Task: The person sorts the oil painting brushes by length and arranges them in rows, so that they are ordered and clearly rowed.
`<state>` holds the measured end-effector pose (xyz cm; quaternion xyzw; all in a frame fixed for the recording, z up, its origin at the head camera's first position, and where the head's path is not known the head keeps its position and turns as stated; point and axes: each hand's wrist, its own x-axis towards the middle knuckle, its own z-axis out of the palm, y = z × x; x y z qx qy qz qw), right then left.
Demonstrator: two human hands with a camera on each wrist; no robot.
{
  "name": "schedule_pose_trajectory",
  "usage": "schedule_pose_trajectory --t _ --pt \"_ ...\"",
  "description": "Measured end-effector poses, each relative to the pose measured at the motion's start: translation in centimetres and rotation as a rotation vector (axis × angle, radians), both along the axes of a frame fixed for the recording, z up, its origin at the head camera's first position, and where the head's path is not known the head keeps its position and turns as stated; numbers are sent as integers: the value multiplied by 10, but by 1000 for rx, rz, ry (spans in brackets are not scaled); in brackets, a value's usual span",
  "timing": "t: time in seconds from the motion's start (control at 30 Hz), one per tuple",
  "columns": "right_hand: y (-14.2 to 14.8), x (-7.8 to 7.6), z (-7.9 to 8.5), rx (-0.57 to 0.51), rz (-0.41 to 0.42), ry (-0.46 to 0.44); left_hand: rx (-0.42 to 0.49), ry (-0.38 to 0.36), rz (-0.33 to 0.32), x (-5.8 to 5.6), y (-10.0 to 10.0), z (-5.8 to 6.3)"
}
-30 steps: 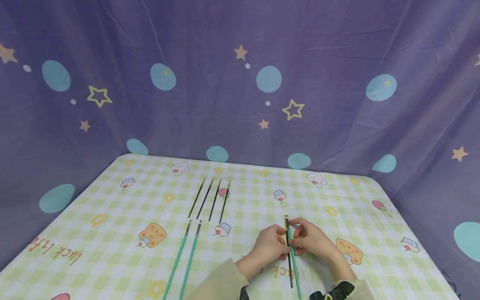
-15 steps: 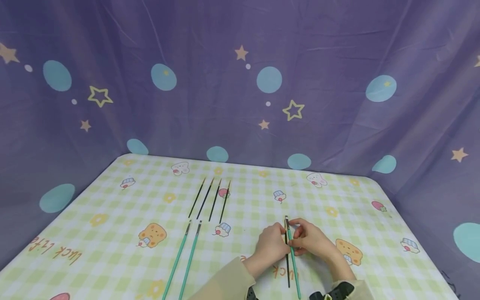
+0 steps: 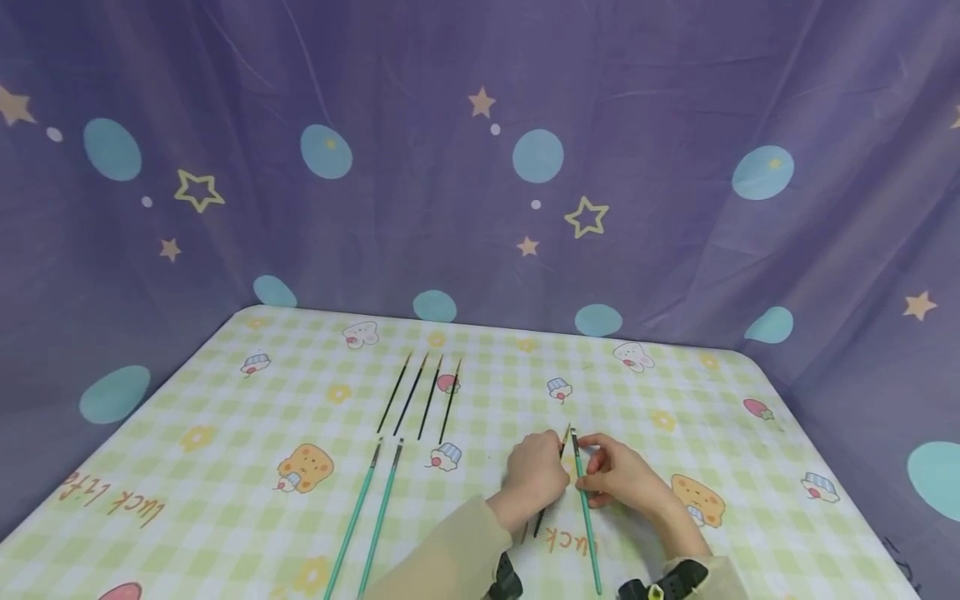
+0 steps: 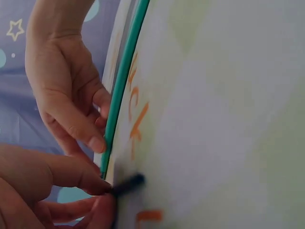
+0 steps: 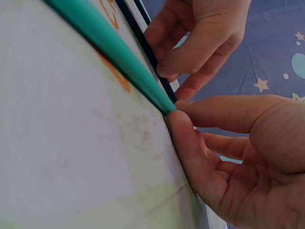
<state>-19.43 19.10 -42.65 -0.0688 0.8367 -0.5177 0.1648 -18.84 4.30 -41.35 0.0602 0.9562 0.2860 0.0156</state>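
Observation:
My left hand [image 3: 534, 473] pinches a thin black paintbrush [image 3: 539, 523], tilted with its bristle end away from me; the fingers hide its middle. In the left wrist view the dark handle end of this black brush [image 4: 129, 185] sticks out past the fingertips. Just to the right, my right hand [image 3: 621, 477] pinches a teal paintbrush [image 3: 588, 527] near its ferrule between thumb and forefinger. The teal handle [image 5: 119, 57] runs close along the cloth in the right wrist view. The bristle ends of both brushes nearly meet in the head view.
Several black paintbrushes [image 3: 427, 404] lie in a row at the back, left of centre. In front of them are two longer teal paintbrushes [image 3: 354, 521], side by side. A green checked cloth [image 3: 495, 400] covers the table, with a purple curtain [image 3: 450, 233] behind.
The left hand has shifted a little left and away from me, and the black brush has swung from lying alongside the teal one to slanting apart from it. The right hand stays put.

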Motion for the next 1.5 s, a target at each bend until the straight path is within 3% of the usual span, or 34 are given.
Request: schedule_pose_trajectory --t 0.2,0.33,0.43,0.63,0.77,1.17,1.5 --pt "-1 -1 2 -2 5 2 -136 10 -49 -7 0 4" --pt "-1 -1 2 -1 8 2 -121 -16 -57 -12 -5 5" --pt "0 -1 2 -3 8 -3 -34 -80 -48 -17 -12 6" --pt "0 0 2 4 -5 -13 273 -227 -11 -24 -23 1" --pt "0 1 2 6 -8 -15 418 -291 1 -27 -29 -1" --pt "0 0 1 4 -4 -2 652 -377 -53 -35 -44 -4" --pt "2 0 -1 -10 14 4 751 -334 -64 -47 -55 -9"
